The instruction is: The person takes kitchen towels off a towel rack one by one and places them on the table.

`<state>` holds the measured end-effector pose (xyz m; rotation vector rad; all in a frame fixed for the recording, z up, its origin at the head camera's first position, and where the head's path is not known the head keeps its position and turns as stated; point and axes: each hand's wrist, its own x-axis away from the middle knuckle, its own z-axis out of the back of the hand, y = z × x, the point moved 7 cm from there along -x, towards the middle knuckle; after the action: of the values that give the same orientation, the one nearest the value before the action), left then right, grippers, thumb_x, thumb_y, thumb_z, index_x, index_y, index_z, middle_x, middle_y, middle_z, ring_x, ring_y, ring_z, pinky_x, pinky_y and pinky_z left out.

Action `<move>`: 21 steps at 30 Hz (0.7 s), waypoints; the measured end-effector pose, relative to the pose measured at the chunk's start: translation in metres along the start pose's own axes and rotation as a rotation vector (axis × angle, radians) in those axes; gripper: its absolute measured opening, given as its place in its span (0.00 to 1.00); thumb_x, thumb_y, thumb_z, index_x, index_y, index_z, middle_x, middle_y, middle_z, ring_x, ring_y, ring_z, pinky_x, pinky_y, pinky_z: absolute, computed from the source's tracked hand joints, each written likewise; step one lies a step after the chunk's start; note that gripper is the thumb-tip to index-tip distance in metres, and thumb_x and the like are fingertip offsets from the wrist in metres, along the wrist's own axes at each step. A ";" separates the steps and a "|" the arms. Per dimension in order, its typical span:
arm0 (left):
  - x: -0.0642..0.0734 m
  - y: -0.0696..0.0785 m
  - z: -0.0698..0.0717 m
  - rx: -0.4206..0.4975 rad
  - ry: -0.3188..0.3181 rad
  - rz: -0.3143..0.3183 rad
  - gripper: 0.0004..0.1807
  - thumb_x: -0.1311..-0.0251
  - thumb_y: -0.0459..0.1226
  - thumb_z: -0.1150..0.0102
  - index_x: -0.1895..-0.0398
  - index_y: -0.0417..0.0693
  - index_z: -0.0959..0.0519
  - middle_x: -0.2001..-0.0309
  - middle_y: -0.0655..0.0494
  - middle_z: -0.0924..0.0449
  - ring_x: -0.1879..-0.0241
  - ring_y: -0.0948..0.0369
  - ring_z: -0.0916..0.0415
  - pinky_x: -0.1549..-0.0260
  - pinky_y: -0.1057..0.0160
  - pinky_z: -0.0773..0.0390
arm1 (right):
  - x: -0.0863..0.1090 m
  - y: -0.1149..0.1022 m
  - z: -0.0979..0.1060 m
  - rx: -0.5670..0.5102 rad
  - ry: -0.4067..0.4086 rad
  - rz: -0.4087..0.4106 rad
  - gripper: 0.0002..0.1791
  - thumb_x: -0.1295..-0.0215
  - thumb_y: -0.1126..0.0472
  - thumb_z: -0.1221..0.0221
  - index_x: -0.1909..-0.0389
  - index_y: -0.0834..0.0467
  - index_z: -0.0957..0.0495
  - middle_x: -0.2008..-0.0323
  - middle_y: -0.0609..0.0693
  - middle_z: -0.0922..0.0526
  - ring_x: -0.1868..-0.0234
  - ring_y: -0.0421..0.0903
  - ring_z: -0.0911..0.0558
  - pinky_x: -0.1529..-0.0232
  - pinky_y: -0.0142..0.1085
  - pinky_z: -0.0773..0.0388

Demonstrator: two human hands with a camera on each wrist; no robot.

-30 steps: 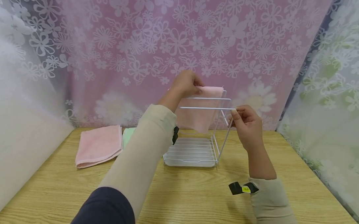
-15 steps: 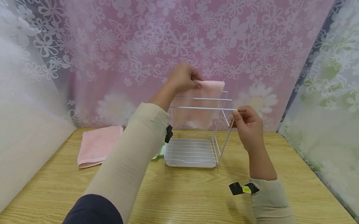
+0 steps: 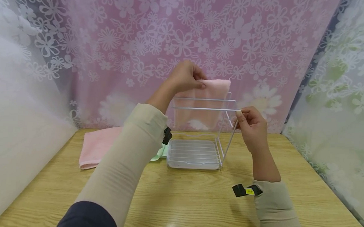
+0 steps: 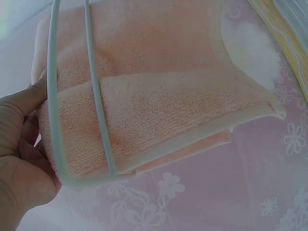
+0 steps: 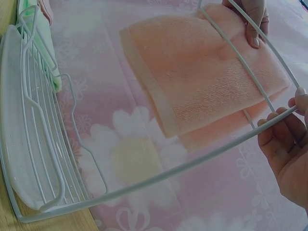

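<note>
At the back of a white wire rack (image 3: 206,109), my left hand (image 3: 186,77) pinches the top edge of a pink towel (image 3: 216,86) between thumb and fingers. Its top fold stands a little above the rear bar, and its lower part hangs behind the two nearer bars. In the right wrist view the towel (image 5: 192,72) shows two layers near the rear bar; whether it straddles that bar is hard to tell. My right hand (image 3: 252,129) grips the rack's front right top corner, thumb on the bar and fingers (image 5: 284,130) curled under it.
A white drip tray (image 3: 195,166) sits under the rack's lower grid on the wooden table (image 3: 197,201). Left of the rack lie a folded pink towel (image 3: 98,142) and a green cloth (image 3: 160,153), partly behind my left arm. A pink floral curtain (image 3: 172,33) hangs behind.
My left hand has risen and shifted slightly left, lifting the towel's top edge above the rear bar. The towel's lower edge has come up too. My right hand stays on the rack corner.
</note>
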<state>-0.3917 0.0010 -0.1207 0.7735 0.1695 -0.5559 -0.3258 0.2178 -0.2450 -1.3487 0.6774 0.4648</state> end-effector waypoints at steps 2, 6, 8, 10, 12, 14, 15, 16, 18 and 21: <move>0.001 0.001 0.000 0.007 -0.001 -0.006 0.09 0.48 0.34 0.27 0.62 0.45 0.12 0.70 0.55 0.16 0.67 0.61 0.25 0.66 0.69 0.24 | 0.000 0.000 0.000 0.001 0.000 -0.002 0.05 0.28 0.65 0.45 0.64 0.62 0.23 0.75 0.47 0.20 0.76 0.47 0.21 0.69 0.29 0.19; 0.006 0.004 -0.001 0.048 -0.005 -0.022 0.08 0.48 0.33 0.27 0.63 0.43 0.12 0.70 0.54 0.16 0.67 0.60 0.24 0.66 0.68 0.23 | 0.000 -0.001 0.000 0.004 -0.002 -0.003 0.06 0.28 0.65 0.45 0.63 0.65 0.24 0.75 0.47 0.20 0.76 0.47 0.21 0.70 0.30 0.19; 0.009 0.005 0.000 0.069 -0.004 -0.034 0.08 0.48 0.32 0.27 0.63 0.43 0.12 0.69 0.54 0.15 0.66 0.60 0.23 0.65 0.68 0.22 | 0.000 -0.002 -0.001 0.017 -0.005 -0.003 0.08 0.28 0.65 0.46 0.62 0.68 0.25 0.75 0.46 0.20 0.76 0.46 0.21 0.69 0.29 0.19; 0.012 0.006 0.000 0.078 -0.004 -0.047 0.08 0.47 0.31 0.28 0.63 0.42 0.13 0.68 0.54 0.15 0.66 0.61 0.22 0.64 0.68 0.22 | 0.000 -0.002 -0.001 0.026 -0.007 -0.003 0.10 0.28 0.64 0.46 0.60 0.71 0.27 0.75 0.46 0.20 0.76 0.45 0.21 0.69 0.29 0.20; 0.014 0.008 0.000 0.079 -0.004 -0.060 0.08 0.47 0.31 0.28 0.63 0.43 0.13 0.68 0.55 0.15 0.65 0.61 0.21 0.63 0.68 0.21 | 0.000 -0.002 -0.001 0.036 -0.007 -0.004 0.11 0.28 0.64 0.46 0.60 0.71 0.27 0.75 0.45 0.20 0.75 0.45 0.21 0.69 0.29 0.20; 0.017 0.009 0.000 0.078 -0.008 -0.071 0.08 0.47 0.31 0.28 0.62 0.43 0.13 0.67 0.55 0.14 0.64 0.62 0.21 0.62 0.67 0.21 | 0.001 -0.002 -0.001 0.040 -0.004 -0.003 0.10 0.28 0.64 0.46 0.61 0.70 0.27 0.75 0.45 0.20 0.76 0.45 0.21 0.69 0.29 0.20; 0.018 0.009 0.000 0.079 -0.011 -0.073 0.08 0.47 0.32 0.28 0.62 0.43 0.13 0.67 0.55 0.14 0.64 0.62 0.21 0.61 0.68 0.21 | 0.001 -0.002 0.000 0.038 -0.002 -0.002 0.10 0.28 0.64 0.45 0.61 0.70 0.26 0.76 0.46 0.20 0.76 0.45 0.21 0.69 0.29 0.20; 0.019 0.010 0.000 0.079 -0.013 -0.074 0.08 0.47 0.32 0.28 0.62 0.43 0.13 0.66 0.56 0.14 0.63 0.62 0.21 0.61 0.68 0.21 | 0.001 -0.002 0.000 0.038 0.000 -0.001 0.10 0.28 0.64 0.45 0.61 0.70 0.26 0.76 0.46 0.20 0.76 0.45 0.21 0.69 0.29 0.20; 0.021 0.011 -0.001 0.074 -0.014 -0.082 0.08 0.47 0.32 0.28 0.62 0.44 0.12 0.66 0.56 0.14 0.63 0.62 0.21 0.61 0.68 0.21 | 0.001 -0.002 0.000 0.036 0.005 0.003 0.10 0.28 0.64 0.45 0.61 0.70 0.26 0.76 0.45 0.20 0.76 0.44 0.21 0.70 0.29 0.19; 0.024 0.012 -0.001 0.067 -0.017 -0.090 0.08 0.46 0.32 0.28 0.62 0.45 0.12 0.65 0.58 0.15 0.62 0.62 0.22 0.61 0.68 0.22 | 0.000 -0.002 0.000 0.025 0.009 0.015 0.11 0.28 0.64 0.45 0.61 0.71 0.26 0.76 0.46 0.20 0.77 0.43 0.22 0.70 0.29 0.19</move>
<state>-0.3647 -0.0009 -0.1221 0.8295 0.1718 -0.6562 -0.3240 0.2174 -0.2436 -1.3241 0.6988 0.4608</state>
